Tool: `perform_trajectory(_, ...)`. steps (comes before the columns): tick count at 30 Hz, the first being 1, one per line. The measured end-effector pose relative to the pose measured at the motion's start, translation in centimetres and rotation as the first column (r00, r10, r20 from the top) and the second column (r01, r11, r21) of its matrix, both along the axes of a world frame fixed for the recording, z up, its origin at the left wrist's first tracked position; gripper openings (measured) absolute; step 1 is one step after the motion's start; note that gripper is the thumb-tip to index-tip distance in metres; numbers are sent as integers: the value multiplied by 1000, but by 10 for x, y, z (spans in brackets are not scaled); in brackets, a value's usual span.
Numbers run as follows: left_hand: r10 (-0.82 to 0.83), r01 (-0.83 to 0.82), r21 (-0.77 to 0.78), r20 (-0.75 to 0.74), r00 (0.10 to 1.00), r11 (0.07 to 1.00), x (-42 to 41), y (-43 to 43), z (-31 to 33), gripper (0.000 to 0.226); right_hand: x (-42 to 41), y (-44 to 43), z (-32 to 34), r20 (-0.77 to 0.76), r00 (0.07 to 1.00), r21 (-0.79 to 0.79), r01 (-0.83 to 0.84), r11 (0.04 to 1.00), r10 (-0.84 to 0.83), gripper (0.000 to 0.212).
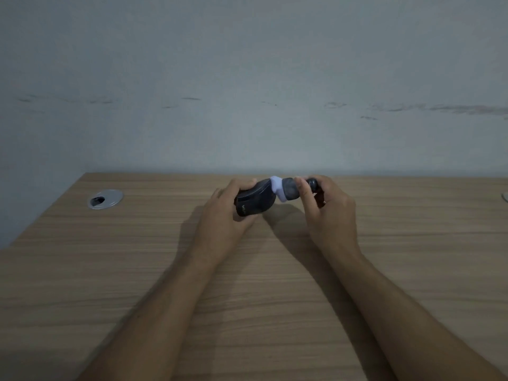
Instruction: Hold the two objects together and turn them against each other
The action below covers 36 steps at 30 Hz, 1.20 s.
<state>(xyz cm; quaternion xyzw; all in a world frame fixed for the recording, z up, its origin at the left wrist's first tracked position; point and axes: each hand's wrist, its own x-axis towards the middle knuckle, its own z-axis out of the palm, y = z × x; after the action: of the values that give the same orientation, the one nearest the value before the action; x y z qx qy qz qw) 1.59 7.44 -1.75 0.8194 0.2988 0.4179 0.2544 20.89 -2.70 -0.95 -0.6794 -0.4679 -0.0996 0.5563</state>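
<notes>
Head view is showing a dark device (255, 200) held above the wooden desk (110, 270), its lilac neck (277, 188) bending; the left hand (228, 213) is gripping the body, the right hand (327, 207) is pinching the round head (290, 189). Work seems midway, parts not yet separated.

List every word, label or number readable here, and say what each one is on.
One marking only: pale lettering on the side of the dark device gripped by the left hand. It may begin with "W", but it is too blurred to read. The right hand holds the device's other end. No text shows on the desk, grommet or wall.
</notes>
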Motion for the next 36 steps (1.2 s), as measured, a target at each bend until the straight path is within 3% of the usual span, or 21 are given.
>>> perform_trajectory(9,195,-57,-490,235,952,870,0,6,1,57,-12,-2,1,-13,971,-94,-238,967,238,14)
perform_trajectory(14,203,-72,-516,201,958,854,3,5,-1,49,-1,3,-6,-67,992,-109,-114,987,107,10)
perform_trajectory(21,261,-197,-491,65,963,848,6,6,-2,57,-5,-2,-4,-90,961,-185,-272,944,260,18)
perform_trajectory(25,244,-179,-504,65,968,845,6,4,1,55,3,1,-8,-132,978,-168,-185,968,164,18)
perform_trajectory(28,246,-131,-573,128,961,809,7,2,7,43,5,3,-8,-183,977,-89,-131,987,113,14)
perform_trajectory(30,214,0,-653,249,945,758,11,0,14,36,2,1,-4,-193,973,-23,-133,991,126,14)
perform_trajectory(33,193,148,-743,351,916,652,16,-5,22,37,-9,-3,4,-85,983,60,-159,985,164,15)
perform_trajectory(36,191,161,-768,347,918,620,17,-3,17,40,-20,-2,7,55,984,120,-178,977,172,16)
